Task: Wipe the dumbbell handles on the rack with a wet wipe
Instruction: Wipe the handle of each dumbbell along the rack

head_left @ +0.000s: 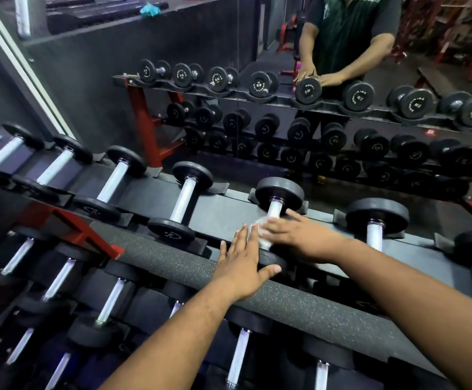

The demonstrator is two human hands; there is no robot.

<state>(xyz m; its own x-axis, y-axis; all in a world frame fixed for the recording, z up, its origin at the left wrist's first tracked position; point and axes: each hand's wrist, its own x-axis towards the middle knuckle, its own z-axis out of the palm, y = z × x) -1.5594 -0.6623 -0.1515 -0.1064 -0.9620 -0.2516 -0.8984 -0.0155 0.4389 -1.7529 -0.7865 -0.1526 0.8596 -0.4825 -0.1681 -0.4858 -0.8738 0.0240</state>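
A black dumbbell with a silver handle [274, 210] lies on the rack's top shelf [223, 212], in the middle of the row. My right hand [293, 235] lies over the lower part of that handle and presses a white wet wipe [264, 230] onto it; the wipe shows only at my fingertips. My left hand [241, 268] rests flat, fingers straight, on the near head [272, 261] of the same dumbbell and on the speckled foam front rail [172, 266]. Most of the handle under my right hand is hidden.
Several more dumbbells [185, 199] line the top shelf to the left and right [375, 229], with others on the lower shelves [111, 302]. A wall mirror [285, 114] behind the rack reflects the rack and a person. Red frame legs [68, 220] stand at the left.
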